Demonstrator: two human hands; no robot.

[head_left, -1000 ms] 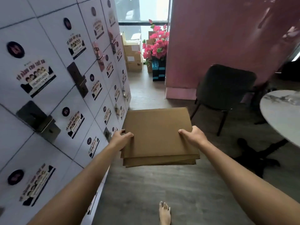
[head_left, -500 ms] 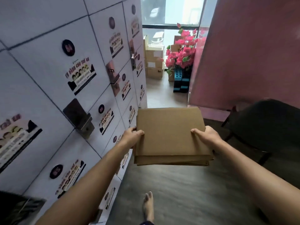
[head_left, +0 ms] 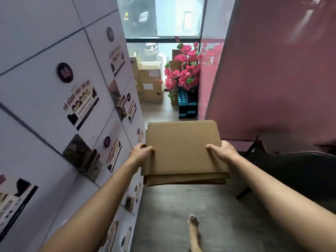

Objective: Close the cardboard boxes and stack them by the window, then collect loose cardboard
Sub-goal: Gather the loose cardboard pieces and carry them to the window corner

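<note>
Grey floor (head_left: 181, 206) runs down a narrow passage between white lockers (head_left: 54, 88) and a pink wall (head_left: 272, 70) toward a window (head_left: 163, 19), where closed cardboard boxes (head_left: 151, 82) sit stacked beside pink flowers (head_left: 183, 73). Flat cardboard sheets (head_left: 183, 151) are held level above the floor: left hand (head_left: 141, 153) pinches their left edge, right hand (head_left: 222, 151) pinches the right edge.

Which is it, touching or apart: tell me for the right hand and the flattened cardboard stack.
Touching. The head view shows the right hand gripping the right edge of the cardboard stack, thumb lying on its top sheet.
</note>
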